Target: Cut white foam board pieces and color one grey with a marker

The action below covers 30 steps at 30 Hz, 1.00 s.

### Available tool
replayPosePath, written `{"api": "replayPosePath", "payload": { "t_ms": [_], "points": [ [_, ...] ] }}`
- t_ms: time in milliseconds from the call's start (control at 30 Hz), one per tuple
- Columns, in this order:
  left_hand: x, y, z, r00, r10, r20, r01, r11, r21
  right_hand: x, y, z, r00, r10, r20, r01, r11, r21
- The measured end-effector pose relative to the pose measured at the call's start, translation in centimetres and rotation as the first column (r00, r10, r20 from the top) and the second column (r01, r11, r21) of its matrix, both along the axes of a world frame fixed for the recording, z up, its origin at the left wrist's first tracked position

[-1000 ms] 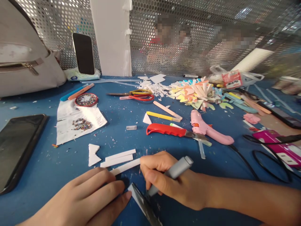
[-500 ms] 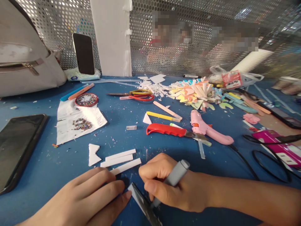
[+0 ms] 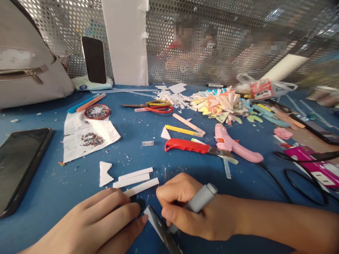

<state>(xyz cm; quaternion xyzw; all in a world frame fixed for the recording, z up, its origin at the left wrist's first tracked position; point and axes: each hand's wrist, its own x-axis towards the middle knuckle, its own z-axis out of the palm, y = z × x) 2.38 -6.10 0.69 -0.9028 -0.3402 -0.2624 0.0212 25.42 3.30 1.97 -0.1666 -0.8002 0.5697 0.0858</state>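
My right hand [image 3: 192, 208] is closed round a grey marker [image 3: 202, 197], its cap end pointing up and to the right. The marker's lower end meets a white strip partly coloured black [image 3: 161, 225] at the bottom of the view. Flat on the blue table lies my left hand [image 3: 106, 218], fingers stretched out, one fingertip touching the top end of that strip. Beyond its fingers lie several plain white strips [image 3: 135, 180], one partly under the hand. A notched white piece [image 3: 105, 174] rests to their left.
A red-handled knife [image 3: 188, 146] and a pink glue gun [image 3: 235, 144] lie ahead. Scissors [image 3: 159, 106], cut coloured scraps [image 3: 219, 104] and a paper with beads [image 3: 90, 141] are farther back. A dark phone [image 3: 21, 165] is at left, a bag [image 3: 31, 70] behind it.
The marker's cap end has tipped slightly to the right in my right hand, and its lower end has shifted slightly left. My left hand has stayed in place.
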Motion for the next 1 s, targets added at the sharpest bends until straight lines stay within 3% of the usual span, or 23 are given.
{"api": "replayPosePath", "payload": {
  "t_ms": [100,200,300,433,633,767,933,1000],
  "points": [
    [-0.02,0.01,0.04,1.0,0.004,0.004,-0.004,1.0,0.0,-0.01,-0.01,0.1,0.998,-0.059,-0.004,0.059,0.998,0.02],
    [0.05,0.03,0.07,1.0,0.002,0.002,-0.002,1.0,-0.005,0.02,0.05,0.21,1.0,-0.016,0.007,0.016,1.0,0.001],
    [0.11,0.09,0.13,1.0,0.007,0.012,-0.007,1.0,0.0,0.03,0.14,0.19,0.998,-0.056,0.006,0.056,0.998,0.027],
    [0.12,0.12,-0.04,0.999,0.001,0.038,0.0,1.0,-0.022,0.0,0.06,0.01,0.999,0.045,-0.024,-0.044,0.998,0.046],
    [0.31,-0.02,-0.43,0.997,0.018,0.069,-0.017,1.0,-0.008,-0.14,-0.44,-0.06,0.99,-0.131,-0.049,0.133,0.991,0.032],
    [0.31,0.06,-0.09,0.998,0.011,0.069,-0.01,1.0,-0.01,-0.2,-0.3,0.03,1.0,-0.026,-0.001,0.026,1.0,-0.015],
    [0.06,0.02,0.09,1.0,0.003,0.015,-0.003,1.0,-0.007,-0.26,-0.16,0.04,0.993,-0.11,-0.037,0.111,0.993,0.028],
    [0.07,0.0,0.09,1.0,0.005,0.022,-0.005,1.0,-0.02,-0.25,-0.15,0.01,0.999,-0.037,-0.029,0.037,0.999,0.006]
  ]
}}
